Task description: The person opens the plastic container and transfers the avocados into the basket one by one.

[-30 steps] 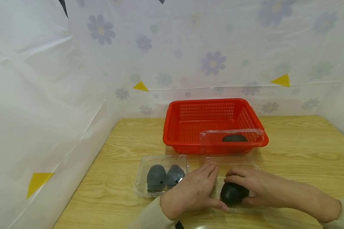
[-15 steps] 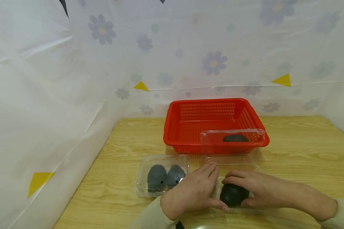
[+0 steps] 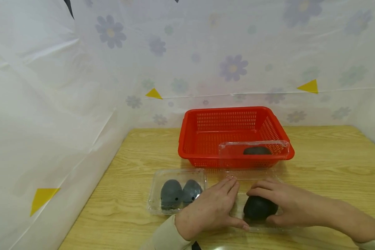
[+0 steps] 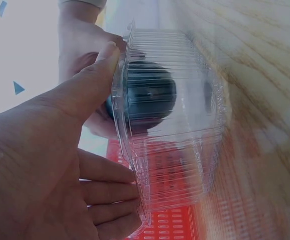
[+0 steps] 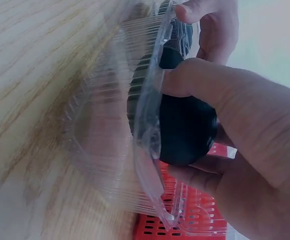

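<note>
In the head view my right hand (image 3: 284, 201) grips a dark, smooth, avocado-like fruit (image 3: 260, 209), thumb on its near side and fingers over its far side. The fruit is over the right clear plastic clamshell box (image 3: 240, 205); through the ribbed wall (image 4: 190, 90) in the left wrist view, part of it shows below the rim. That box's lid (image 3: 234, 147) stands raised at the back. My left hand (image 3: 210, 206) rests along the box's left rim, fingers fairly straight, thumb (image 4: 107, 55) at the near corner.
A red plastic basket (image 3: 187, 152) stands behind the boxes, with a dark fruit (image 3: 257, 150) in it, seen through the raised lid. Left of my left hand sits a closed clear box (image 3: 153, 205) with two dark fruits (image 3: 171, 194). Patterned sheeting (image 3: 193, 76) surrounds the wooden table.
My right hand has shifted slightly right with the fruit, which now sits further from my left thumb and is turned a little. The left hand has stayed put on the rim.
</note>
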Demonstrator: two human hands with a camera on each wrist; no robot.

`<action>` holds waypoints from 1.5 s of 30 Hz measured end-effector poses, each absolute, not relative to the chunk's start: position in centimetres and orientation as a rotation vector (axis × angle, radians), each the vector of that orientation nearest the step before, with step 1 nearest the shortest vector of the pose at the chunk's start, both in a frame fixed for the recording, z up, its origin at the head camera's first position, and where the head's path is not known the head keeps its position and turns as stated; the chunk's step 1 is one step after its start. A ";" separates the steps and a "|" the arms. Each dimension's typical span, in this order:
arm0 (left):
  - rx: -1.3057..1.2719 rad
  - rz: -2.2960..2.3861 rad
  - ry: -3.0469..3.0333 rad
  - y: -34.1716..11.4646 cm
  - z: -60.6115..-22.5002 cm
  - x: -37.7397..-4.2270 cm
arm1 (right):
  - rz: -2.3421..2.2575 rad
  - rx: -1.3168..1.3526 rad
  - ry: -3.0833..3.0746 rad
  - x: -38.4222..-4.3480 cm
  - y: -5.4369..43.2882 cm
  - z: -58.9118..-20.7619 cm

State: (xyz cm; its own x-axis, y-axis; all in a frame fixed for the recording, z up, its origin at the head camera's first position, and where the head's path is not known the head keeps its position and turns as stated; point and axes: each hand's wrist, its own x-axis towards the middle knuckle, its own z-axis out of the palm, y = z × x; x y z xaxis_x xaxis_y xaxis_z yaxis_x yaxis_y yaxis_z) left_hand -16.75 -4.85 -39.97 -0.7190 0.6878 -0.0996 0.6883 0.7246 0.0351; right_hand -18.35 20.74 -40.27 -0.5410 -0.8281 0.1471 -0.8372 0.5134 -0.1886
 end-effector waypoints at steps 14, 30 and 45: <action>1.120 0.005 2.841 -4.8 -40.0 -16.6 | 0.405 1.460 -2.583 -18.3 21.7 -37.8; 1.105 0.023 2.820 -4.8 -39.8 -16.6 | 0.349 1.359 -2.483 -18.3 23.1 -34.2; 1.122 0.037 2.800 -5.0 -39.8 -16.7 | 0.271 1.257 -2.521 -19.0 23.2 -31.0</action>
